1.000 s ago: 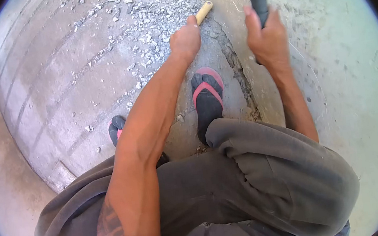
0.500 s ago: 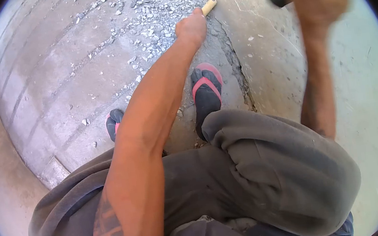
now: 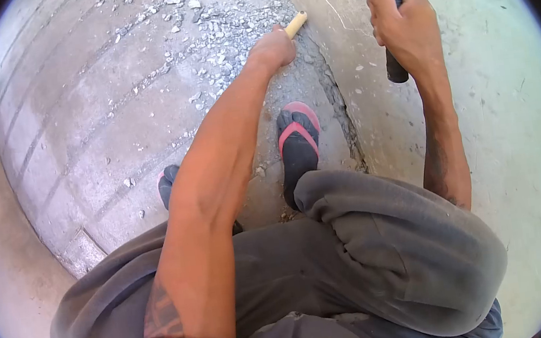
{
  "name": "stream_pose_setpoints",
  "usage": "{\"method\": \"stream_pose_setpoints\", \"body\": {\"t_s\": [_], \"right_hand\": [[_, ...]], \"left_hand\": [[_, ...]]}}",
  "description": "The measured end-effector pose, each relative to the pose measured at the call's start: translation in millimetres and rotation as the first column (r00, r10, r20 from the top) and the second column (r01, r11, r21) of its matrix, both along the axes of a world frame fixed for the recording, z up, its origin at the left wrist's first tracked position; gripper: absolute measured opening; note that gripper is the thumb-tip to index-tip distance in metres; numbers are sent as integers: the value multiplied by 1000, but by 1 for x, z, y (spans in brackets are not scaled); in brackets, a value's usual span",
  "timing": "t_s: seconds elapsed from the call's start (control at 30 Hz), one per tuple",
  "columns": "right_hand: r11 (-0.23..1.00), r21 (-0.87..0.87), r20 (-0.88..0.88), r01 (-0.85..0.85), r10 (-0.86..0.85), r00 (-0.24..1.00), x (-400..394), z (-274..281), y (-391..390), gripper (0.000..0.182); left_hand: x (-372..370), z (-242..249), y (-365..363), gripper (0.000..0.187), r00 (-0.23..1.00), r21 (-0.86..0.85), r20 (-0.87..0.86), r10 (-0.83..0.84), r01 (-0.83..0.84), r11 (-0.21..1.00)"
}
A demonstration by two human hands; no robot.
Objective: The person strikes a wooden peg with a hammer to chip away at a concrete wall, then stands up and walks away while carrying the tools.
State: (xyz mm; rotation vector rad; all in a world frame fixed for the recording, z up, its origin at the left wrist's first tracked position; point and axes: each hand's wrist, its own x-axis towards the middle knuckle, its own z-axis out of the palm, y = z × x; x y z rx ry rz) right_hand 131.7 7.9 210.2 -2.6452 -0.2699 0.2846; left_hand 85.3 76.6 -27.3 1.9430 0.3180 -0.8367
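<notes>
My left hand (image 3: pixel 272 48) is closed around a chisel with a pale yellow handle (image 3: pixel 296 24), whose end sticks out up and to the right. It is low by the broken concrete edge at the foot of the wall; the chisel's working end is hidden by the hand. At the upper right, my right hand (image 3: pixel 407 23) grips the black handle of a hammer (image 3: pixel 395 64), thumb pointing up along it. The handle stands nearly upright in the view, and the hammer's head is cut off by the top of the frame.
Grey concrete rubble (image 3: pixel 222 37) is strewn over the paved floor (image 3: pixel 105 121). A cracked ledge (image 3: pixel 340 104) runs along the smooth concrete surface (image 3: pixel 504 109) on the right. My foot in a pink flip-flop (image 3: pixel 297 129) is close below the left hand.
My right hand has come left and slightly down, and the hammer handle has turned from nearly level to nearly upright. My left hand and the chisel have shifted slightly down and left.
</notes>
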Motion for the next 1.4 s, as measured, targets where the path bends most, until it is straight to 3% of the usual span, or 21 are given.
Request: {"method": "stream_pose_setpoints", "body": {"t_s": [0.07,0.17,0.27,0.37,0.5,0.57,0.6,0.7,0.77,0.8,0.83,0.93,1.0,1.07,1.1,1.13,1.2,1.23,1.27,1.33,1.4], "right_hand": [[996,13,141,-83,81,987,0,-8,-16,44],[983,-182,-18,-28,25,1000,-15,-31,-31,52],[851,-505,-178,-147,65,982,-27,-92,-78,52],[817,-529,-279,-232,91,956,-20,-87,-74,53],[928,-359,-7,-94,98,995,1,-27,-27,53],[998,-68,26,-6,7,1000,5,10,-1,51],[995,101,157,-22,6,988,-5,23,25,41],[974,197,307,-117,52,950,-10,16,27,38],[994,66,267,-86,65,961,-4,-41,-35,50],[962,-238,246,-132,191,950,-18,-84,-73,50],[840,-517,199,-162,302,932,-27,-111,-96,51],[842,-525,-283,-123,-36,959,-6,-87,-72,57],[841,-522,-64,-144,130,989,14,-56,-47,59],[944,-293,85,-153,185,979,26,-12,-8,50],[989,-143,139,-39,59,989,18,12,19,44],[996,74,212,-52,36,977,7,17,43,37],[997,-68,343,-40,61,937,17,12,25,41],[986,-128,277,-103,135,951,22,-17,-5,43],[972,-231,419,31,71,905,-9,-54,-20,55],[793,-565,-19,-229,265,964,-23,-110,-94,59],[823,-548,-255,-150,6,967,-17,-83,-76,63]], "left_hand": [[-4,-4,0,44,1000,31,29,6,-7,1000],[-13,-10,-3,43,998,48,55,1,-4,999],[-15,-6,0,41,995,53,99,-2,-3,999],[-15,4,-2,39,995,72,96,-26,19,997],[-15,2,-4,35,991,72,123,56,-65,995],[-15,3,-3,33,989,92,150,15,-29,995],[-15,3,-2,33,988,97,155,-1,-14,995],[-14,0,-3,31,986,93,169,-8,-8,996],[-16,3,-2,30,990,77,138,14,-25,997],[-14,9,-2,29,993,66,111,29,-36,997],[-11,16,0,29,995,58,91,42,-48,997],[-6,8,-5,30,990,53,130,61,-68,996],[-1,0,-6,31,990,34,133,47,-52,998],[4,2,-6,34,994,81,106,-2,-7,997],[8,5,-2,34,996,82,94,-8,0,997],[7,9,0,34,997,76,76,-20,14,997],[6,9,-3,35,997,52,61,-39,36,998],[6,10,-2,34,998,52,59,-23,20,998],[4,12,-2,34,998,51,55,-2,-1,999],[2,9,-5,35,999,42,40,28,-30,999],[-2,3,-18,37,998,44,27,58,-60,997]]}}
